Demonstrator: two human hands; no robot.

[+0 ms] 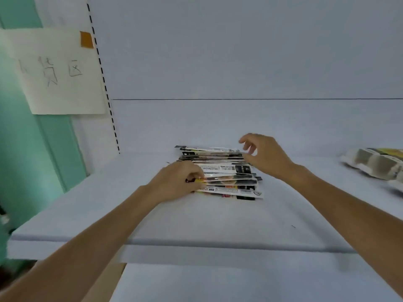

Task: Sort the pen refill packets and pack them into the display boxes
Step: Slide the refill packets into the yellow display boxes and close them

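The left hand is pinched on the left edge of the packet stack, probably to steady it; the right hand is held spread above, nothing gripped.

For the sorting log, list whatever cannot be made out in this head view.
Head view only.
1. Print on the pen refill packets: too small and blurred to read.
2. Their left ends: covered by the left hand.
3. Whether the right hand touches the pile: motion blur hides it.
4. Wrapped bundle at right: blurred, cut off by the frame edge.
5. Display boxes: none in view.
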